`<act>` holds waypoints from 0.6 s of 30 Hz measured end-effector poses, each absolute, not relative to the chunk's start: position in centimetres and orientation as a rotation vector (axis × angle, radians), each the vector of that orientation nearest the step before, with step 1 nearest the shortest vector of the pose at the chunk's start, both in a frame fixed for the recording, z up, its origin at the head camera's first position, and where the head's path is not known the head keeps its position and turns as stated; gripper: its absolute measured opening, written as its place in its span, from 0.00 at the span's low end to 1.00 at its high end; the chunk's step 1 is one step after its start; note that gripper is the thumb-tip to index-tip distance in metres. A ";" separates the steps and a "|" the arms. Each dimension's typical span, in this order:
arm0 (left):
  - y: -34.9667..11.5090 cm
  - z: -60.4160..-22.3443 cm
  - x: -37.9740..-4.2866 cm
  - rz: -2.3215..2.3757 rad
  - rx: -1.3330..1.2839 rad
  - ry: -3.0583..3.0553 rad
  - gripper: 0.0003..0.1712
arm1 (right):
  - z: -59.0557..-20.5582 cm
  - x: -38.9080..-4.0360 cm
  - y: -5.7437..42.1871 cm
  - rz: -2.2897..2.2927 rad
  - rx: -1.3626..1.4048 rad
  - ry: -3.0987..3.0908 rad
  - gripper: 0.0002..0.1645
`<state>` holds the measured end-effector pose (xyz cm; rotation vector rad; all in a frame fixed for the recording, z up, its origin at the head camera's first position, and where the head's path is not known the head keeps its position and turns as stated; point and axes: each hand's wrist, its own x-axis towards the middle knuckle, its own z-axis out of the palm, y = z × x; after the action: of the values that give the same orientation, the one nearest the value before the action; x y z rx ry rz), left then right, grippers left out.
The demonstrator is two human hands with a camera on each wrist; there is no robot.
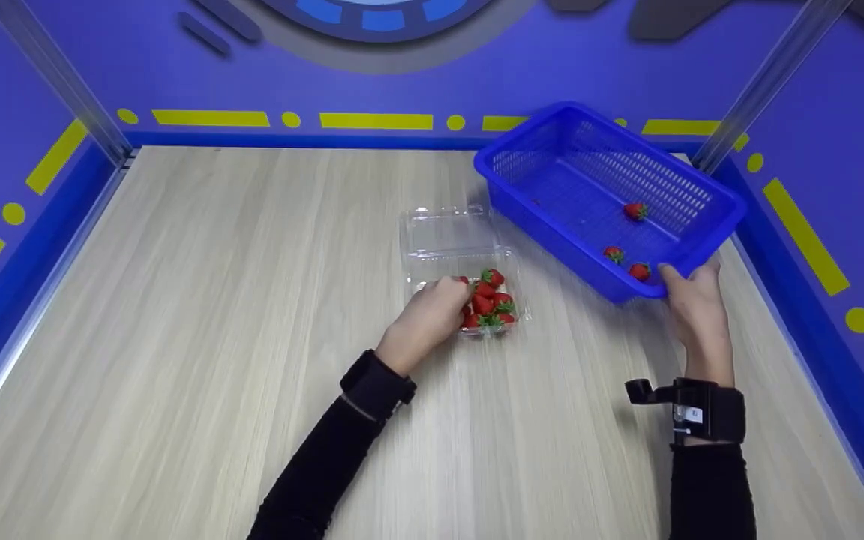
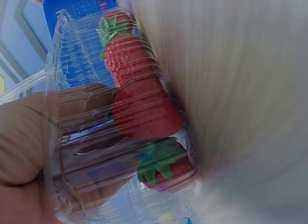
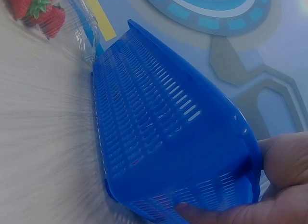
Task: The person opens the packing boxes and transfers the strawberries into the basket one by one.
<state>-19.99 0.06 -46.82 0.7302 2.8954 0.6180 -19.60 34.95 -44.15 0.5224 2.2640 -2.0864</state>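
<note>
In the head view my left hand (image 1: 432, 309) reaches down into a clear plastic clamshell box (image 1: 520, 296) with its fingers curled at a strawberry (image 1: 463, 279). Through the ribbed wall in the left wrist view, the fingers (image 2: 89, 101) meet a strawberry (image 2: 147, 111); their tips are partly hidden. Several red strawberries (image 1: 483, 304) with green leaves fill the box. My right hand (image 1: 700, 304) grips the near right end of a blue perforated basket (image 1: 533, 217), thumb over the rim and fingers against the outside. Three strawberries lie inside it, one (image 1: 634, 211) apart from the others.
The box's transparent lid (image 1: 451, 232) is folded back, away from me, close to the basket's left side. A pale wooden tabletop (image 1: 214, 300) lies under everything. Blue printed panels (image 1: 372, 97) enclose the back and sides, with metal posts (image 1: 769, 82) at the corners.
</note>
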 end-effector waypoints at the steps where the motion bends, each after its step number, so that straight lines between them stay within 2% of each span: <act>1: 0.1 -46.8 -20.0 0.616 0.733 2.899 0.11 | -44.1 -19.6 35.0 -2.074 0.528 2.274 0.47; 18: -0.5 -45.9 -20.0 0.609 0.706 2.938 0.07 | -44.0 -19.6 35.4 -2.327 0.484 2.029 0.51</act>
<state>-19.99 -0.55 -45.91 0.7057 2.9382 0.6088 -19.56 35.37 -44.00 0.4844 2.0288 -2.3273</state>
